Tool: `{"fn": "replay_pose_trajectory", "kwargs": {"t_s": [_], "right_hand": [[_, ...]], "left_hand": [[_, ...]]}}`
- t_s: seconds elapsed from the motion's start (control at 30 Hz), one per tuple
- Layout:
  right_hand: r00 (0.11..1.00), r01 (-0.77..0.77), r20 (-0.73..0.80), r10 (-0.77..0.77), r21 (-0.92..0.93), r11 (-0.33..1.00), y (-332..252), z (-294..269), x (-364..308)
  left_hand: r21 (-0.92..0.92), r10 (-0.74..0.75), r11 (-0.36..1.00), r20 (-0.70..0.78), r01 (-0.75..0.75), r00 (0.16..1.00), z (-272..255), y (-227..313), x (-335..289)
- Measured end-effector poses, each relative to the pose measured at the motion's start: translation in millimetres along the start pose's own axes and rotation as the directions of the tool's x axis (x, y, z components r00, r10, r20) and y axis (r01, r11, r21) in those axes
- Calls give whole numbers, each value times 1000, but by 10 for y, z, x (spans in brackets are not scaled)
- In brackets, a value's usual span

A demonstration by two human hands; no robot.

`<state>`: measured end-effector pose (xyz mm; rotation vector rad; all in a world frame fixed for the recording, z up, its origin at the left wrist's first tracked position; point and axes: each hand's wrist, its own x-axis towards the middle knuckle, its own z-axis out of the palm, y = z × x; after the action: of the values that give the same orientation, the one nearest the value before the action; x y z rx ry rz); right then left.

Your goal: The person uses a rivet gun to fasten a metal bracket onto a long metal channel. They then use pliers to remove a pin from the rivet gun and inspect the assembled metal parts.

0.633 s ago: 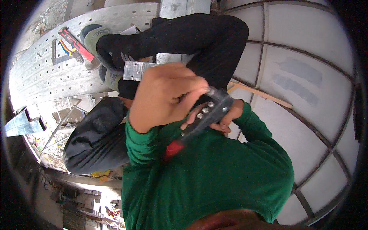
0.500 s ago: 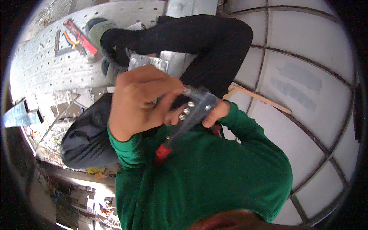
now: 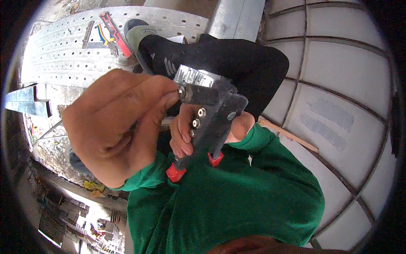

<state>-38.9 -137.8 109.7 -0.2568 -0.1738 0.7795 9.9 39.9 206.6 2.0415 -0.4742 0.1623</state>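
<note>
My left hand (image 3: pixel 114 122) is large and close on the left, its thumb and fingertips pinched together at the nose tip of a black hand riveter (image 3: pixel 211 122). Whatever lies between those fingertips is hidden. My right hand (image 3: pixel 182 131) wraps around the riveter from behind, its fingers showing on the left side and its wrist on the right. Several small silver nosepieces sit along one handle, and both handles end in red tips. Just beyond the tool's head, a shiny metal piece (image 3: pixel 192 76) lies by my leg.
On the perforated metal plank (image 3: pixel 55 59) at the far left lie a red tool (image 3: pixel 116 34) and pliers with blue and yellow handles (image 3: pixel 103 36), near my shoe (image 3: pixel 137 34). My bent legs in black trousers (image 3: pixel 253 63) are in front. A wooden strip (image 3: pixel 292 135) and a framed panel wall (image 3: pixel 334 63) stand right.
The riveter has come up closer and turned, so both red handle tips now show. My left hand has shifted left and nearer, staying at the nose. The whole view has shifted slightly.
</note>
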Motion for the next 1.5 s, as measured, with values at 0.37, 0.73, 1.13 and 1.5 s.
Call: {"fn": "replay_pose_trajectory", "kwargs": {"t_s": [0.37,0.73,1.13,1.5], "right_hand": [[952,305,-45,-301,137,943,313,-26,119],[905,-26,-383,-187,-488,873,153,-63,-176],[927,-10,-323,-189,-525,851,-106,-180,-749],[975,48,-130,-179,-665,745,-379,-622,-653]], "left_hand": [[46,-10,999,65,7,998,50,-83,81],[-77,-237,967,67,242,969,-99,-410,-291],[-388,-367,781,347,489,863,333,-132,-429],[-214,-443,764,512,608,736,19,-188,-855]]}}
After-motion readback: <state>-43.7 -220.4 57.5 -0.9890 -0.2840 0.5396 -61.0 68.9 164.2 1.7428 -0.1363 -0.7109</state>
